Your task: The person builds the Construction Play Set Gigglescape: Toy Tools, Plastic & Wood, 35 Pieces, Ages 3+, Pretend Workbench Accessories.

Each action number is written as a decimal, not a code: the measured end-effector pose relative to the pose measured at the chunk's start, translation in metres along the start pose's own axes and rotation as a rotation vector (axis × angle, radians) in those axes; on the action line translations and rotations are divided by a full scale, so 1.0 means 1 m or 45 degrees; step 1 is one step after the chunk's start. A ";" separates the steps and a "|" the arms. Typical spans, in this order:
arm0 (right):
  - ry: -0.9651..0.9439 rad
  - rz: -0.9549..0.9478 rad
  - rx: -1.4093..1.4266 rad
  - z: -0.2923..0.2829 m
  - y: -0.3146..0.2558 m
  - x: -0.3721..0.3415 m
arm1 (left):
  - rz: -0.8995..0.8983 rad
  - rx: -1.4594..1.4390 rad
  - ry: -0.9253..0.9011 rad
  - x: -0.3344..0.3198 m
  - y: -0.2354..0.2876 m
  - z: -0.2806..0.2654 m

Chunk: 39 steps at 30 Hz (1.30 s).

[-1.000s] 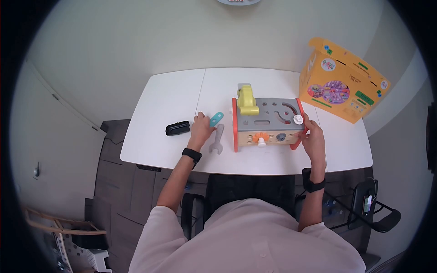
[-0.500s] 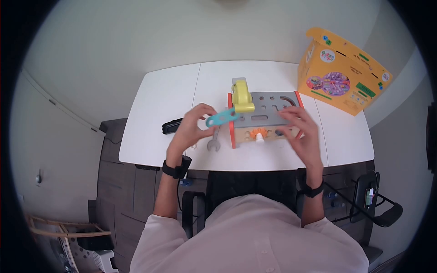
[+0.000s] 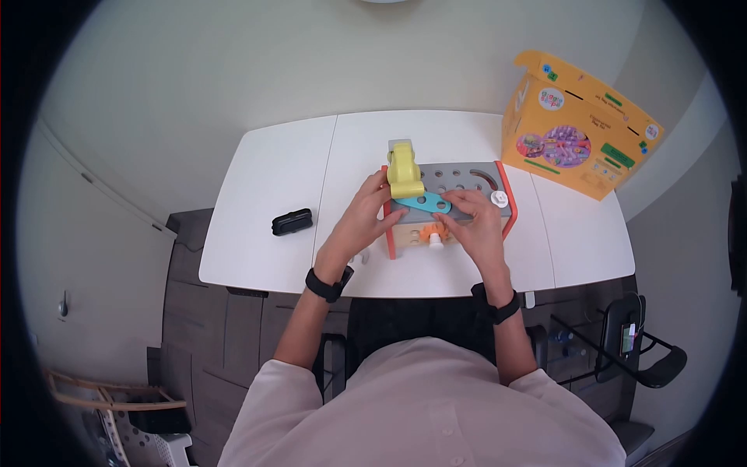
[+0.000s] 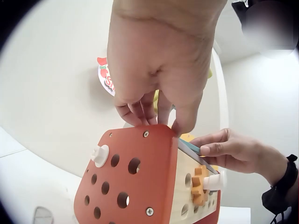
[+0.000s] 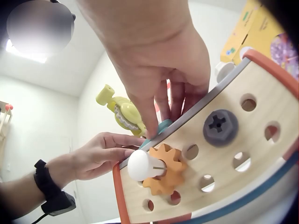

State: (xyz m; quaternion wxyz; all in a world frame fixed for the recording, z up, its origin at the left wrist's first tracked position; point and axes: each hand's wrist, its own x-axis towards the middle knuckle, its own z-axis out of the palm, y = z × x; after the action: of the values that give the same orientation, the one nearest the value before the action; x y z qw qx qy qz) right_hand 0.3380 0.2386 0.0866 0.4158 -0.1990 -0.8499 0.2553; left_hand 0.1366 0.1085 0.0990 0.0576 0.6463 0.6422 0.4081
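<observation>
A teal strip with round holes (image 3: 426,203) lies over the grey top of a toy workbench (image 3: 467,177). My right hand (image 3: 480,229) pinches its right end between thumb and fingers. At the left end, my left hand (image 3: 362,222) holds the strip, thumb in front and fingers behind, close to the red side panel (image 4: 126,172). A yellow-green toy vise (image 3: 404,170) stands on the top beside my left fingers. An orange gear (image 5: 164,170) with a white bolt (image 5: 142,165) sits on the wooden front, left of a grey hex bolt (image 5: 220,127).
A black case (image 3: 292,222) lies on the white table (image 3: 257,179) at the left. Behind my left wrist a grey wrench (image 3: 363,256) is mostly hidden. A white knob (image 3: 499,199) sits on the workbench's right side. The yellow box (image 3: 580,128) stands at the back right.
My left hand picked up the teal strip from the table and carried it right, onto the workbench top. The right hand left the workbench's right side and took the strip's other end.
</observation>
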 end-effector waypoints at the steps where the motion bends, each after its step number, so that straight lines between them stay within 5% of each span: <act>1: 0.003 -0.003 -0.001 0.001 0.003 0.001 | -0.023 0.049 0.034 -0.001 0.002 0.000; 11: -0.056 0.048 0.065 0.003 0.004 0.002 | -0.082 0.010 0.050 -0.017 -0.001 -0.013; 16: -0.068 0.051 0.063 0.003 0.013 0.007 | -0.168 -0.351 0.093 -0.009 -0.002 -0.005; 20: -0.102 0.227 0.142 -0.002 0.011 0.013 | -0.168 -0.258 0.016 -0.003 0.003 -0.011; 30: 0.012 0.134 0.025 0.009 0.014 0.008 | -0.251 -0.105 0.094 -0.040 -0.011 -0.056; 34: -0.058 0.106 -0.029 0.003 0.017 0.009 | -0.523 0.091 0.115 -0.079 -0.048 -0.067; 36: -0.046 0.104 -0.027 0.005 0.017 0.010 | -0.964 0.603 -0.391 -0.093 -0.058 -0.067; 39: -0.029 0.083 -0.012 0.009 0.020 0.013 | -0.976 0.712 -0.417 -0.133 -0.095 -0.045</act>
State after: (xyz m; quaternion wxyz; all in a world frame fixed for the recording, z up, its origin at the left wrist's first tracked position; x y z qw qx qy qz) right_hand 0.3252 0.2594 0.0778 0.3966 -0.2257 -0.8488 0.2670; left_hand 0.0560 -0.0126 0.0112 0.1280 0.4102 0.9008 0.0632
